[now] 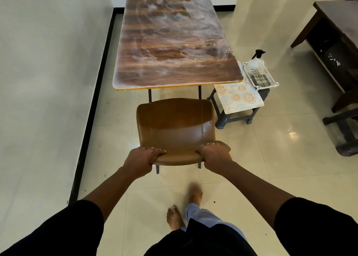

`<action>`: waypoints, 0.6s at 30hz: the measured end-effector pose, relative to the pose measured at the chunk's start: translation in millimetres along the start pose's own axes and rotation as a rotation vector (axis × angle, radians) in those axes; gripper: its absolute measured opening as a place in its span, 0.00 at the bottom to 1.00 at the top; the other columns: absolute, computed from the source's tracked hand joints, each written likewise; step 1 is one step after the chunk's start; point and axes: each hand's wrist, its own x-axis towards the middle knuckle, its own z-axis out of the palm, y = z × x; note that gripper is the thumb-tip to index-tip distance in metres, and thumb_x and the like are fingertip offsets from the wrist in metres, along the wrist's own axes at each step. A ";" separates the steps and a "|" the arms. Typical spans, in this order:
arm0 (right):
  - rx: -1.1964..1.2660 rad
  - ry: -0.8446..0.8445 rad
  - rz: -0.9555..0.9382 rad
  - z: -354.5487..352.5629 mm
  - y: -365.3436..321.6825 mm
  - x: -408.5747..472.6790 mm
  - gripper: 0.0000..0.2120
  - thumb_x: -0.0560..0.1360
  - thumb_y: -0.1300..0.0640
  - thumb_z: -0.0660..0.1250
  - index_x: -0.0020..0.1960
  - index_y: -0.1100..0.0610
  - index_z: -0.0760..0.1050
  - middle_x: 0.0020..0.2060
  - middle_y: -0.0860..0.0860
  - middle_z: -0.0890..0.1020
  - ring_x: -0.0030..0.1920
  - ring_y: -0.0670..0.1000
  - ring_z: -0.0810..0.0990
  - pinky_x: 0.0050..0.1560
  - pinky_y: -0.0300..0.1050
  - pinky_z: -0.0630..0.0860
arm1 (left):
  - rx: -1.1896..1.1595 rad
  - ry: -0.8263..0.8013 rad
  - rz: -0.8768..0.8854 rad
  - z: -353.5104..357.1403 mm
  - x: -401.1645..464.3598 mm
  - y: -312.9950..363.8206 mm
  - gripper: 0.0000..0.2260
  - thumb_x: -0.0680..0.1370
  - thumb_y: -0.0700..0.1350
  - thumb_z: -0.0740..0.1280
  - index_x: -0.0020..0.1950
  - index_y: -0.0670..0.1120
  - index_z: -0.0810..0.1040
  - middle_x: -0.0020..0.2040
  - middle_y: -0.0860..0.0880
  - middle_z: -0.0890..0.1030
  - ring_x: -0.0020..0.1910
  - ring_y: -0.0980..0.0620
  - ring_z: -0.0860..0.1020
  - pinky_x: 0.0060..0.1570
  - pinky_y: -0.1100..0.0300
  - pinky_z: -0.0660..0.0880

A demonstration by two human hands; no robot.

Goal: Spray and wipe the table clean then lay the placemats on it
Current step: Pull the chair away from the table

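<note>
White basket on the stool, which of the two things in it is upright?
The clear spray bottle with the black trigger stands upright at the far end of the white basket; the dark checked cloth lies flat.

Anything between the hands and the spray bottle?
Yes: both hands, left and right, grip the brown chair backrest. The spray bottle sits in a white basket on the stool right of the table.

brown chair [175,124], grey stool [235,116], dark bench [337,42]

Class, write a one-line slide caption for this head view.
Both hands grip a brown chair's back before a smeared wooden table.
</note>
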 end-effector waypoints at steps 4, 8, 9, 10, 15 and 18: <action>-0.012 0.000 -0.010 -3.1 0.2 -0.9 0.14 0.75 0.58 0.71 0.58 0.47 0.81 0.47 0.45 0.84 0.49 0.50 0.82 0.46 0.44 0.74 | 0.001 -0.019 -0.013 -5.3 0.3 3.4 0.31 0.76 0.36 0.70 0.75 0.61 0.77 0.67 0.57 0.84 0.63 0.48 0.83 0.50 0.55 0.79; 0.025 -0.019 -0.070 -6.8 3.9 -2.0 0.11 0.76 0.50 0.71 0.59 0.46 0.79 0.48 0.45 0.83 0.49 0.49 0.81 0.49 0.44 0.74 | -0.023 -0.132 -0.012 -13.0 3.9 5.3 0.29 0.80 0.45 0.73 0.79 0.59 0.72 0.72 0.55 0.81 0.67 0.49 0.80 0.59 0.55 0.78; 0.054 -0.034 -0.090 -8.6 5.8 -1.5 0.12 0.76 0.46 0.71 0.58 0.46 0.79 0.49 0.45 0.83 0.49 0.49 0.81 0.49 0.44 0.74 | -0.043 -0.174 -0.014 -16.2 5.6 6.0 0.29 0.79 0.49 0.74 0.80 0.58 0.72 0.72 0.55 0.80 0.67 0.49 0.79 0.60 0.55 0.77; 0.097 -0.056 -0.105 -10.8 7.7 -1.1 0.15 0.75 0.42 0.71 0.58 0.47 0.79 0.49 0.45 0.83 0.48 0.49 0.80 0.48 0.44 0.73 | -0.075 -0.213 -0.018 -18.9 7.5 7.1 0.31 0.79 0.54 0.76 0.80 0.57 0.71 0.71 0.54 0.80 0.67 0.49 0.79 0.60 0.55 0.76; 0.408 -0.067 -0.059 -21.3 14.6 -10.7 0.31 0.73 0.28 0.65 0.66 0.47 0.79 0.51 0.44 0.85 0.45 0.47 0.83 0.53 0.49 0.80 | -0.281 -0.237 -0.010 -36.2 14.4 27.2 0.30 0.78 0.60 0.75 0.78 0.53 0.75 0.74 0.52 0.78 0.72 0.48 0.77 0.65 0.56 0.73; 0.594 0.061 0.028 -31.1 22.8 -24.2 0.22 0.78 0.38 0.68 0.65 0.51 0.82 0.56 0.48 0.86 0.48 0.49 0.86 0.53 0.50 0.83 | -0.435 -0.093 -0.055 -47.4 21.2 42.4 0.22 0.80 0.57 0.74 0.72 0.54 0.81 0.72 0.53 0.80 0.71 0.51 0.78 0.66 0.56 0.74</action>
